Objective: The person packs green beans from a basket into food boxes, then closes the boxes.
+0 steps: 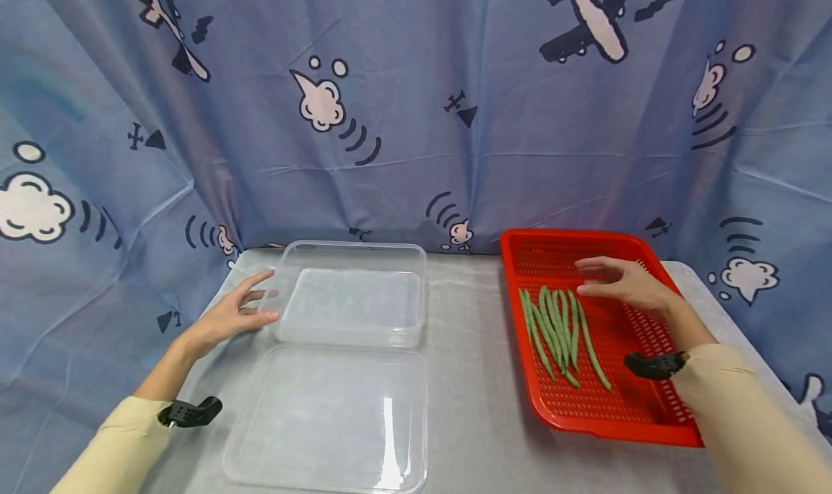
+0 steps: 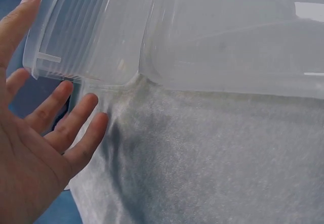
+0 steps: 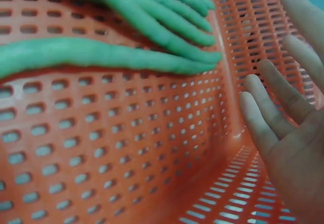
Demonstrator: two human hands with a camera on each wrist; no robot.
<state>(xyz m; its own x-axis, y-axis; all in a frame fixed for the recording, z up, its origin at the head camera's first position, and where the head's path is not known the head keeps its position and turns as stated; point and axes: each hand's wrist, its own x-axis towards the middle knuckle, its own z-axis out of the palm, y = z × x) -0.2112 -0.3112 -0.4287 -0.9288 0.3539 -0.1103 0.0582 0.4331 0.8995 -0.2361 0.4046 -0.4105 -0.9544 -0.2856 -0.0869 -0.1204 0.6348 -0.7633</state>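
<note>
Several green beans [image 1: 557, 328] lie side by side in a red perforated basket [image 1: 650, 400]. Over the basket's far right part, my right hand [image 1: 617, 284] hovers with fingers spread and holds nothing. The right wrist view has the beans [image 3: 101, 57] left of the spread fingers. My left hand [image 1: 237, 313] is at the left end of a clear plastic container [image 1: 354, 335], fingers extended with fingertips right at its wall. In the left wrist view the container [image 2: 91, 37] is beyond those loosely spread fingers, and the palm is bare.
A clear flat lid [image 1: 325, 422] lies in front of the container. Both rest on a table with a pale grey cover [image 1: 461, 378], the basket to their right. A blue patterned curtain [image 1: 403, 154] hangs behind and along the sides.
</note>
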